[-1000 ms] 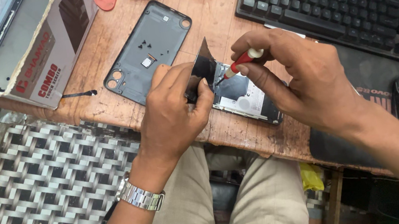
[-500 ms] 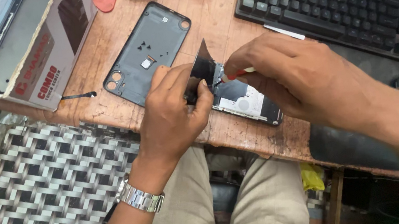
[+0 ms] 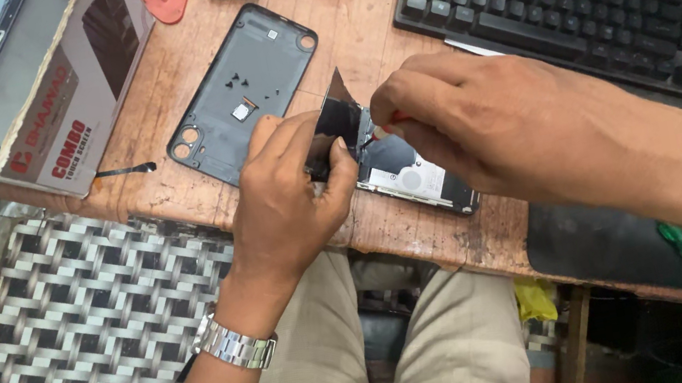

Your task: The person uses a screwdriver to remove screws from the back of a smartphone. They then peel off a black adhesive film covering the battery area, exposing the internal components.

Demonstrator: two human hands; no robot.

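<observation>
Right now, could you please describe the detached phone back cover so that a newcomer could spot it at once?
Start at the black keyboard on the wooden table; left of it lies the grey phone back cover, inner side up, just beyond the left hand. Unlike the opened phone nearby, it is an empty shell with round camera cut-outs.

Left hand [image 3: 290, 196] covers the near end of the opened black phone [image 3: 413, 174]; right hand [image 3: 477, 116] buries all but a red sliver of its tool [image 3: 395, 118]. Black keyboard [image 3: 569, 2] runs off frame.

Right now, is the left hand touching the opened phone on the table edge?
Touching. The head view shows the left hand pressed on the opened phone, thumb against its lifted dark flap.
</observation>
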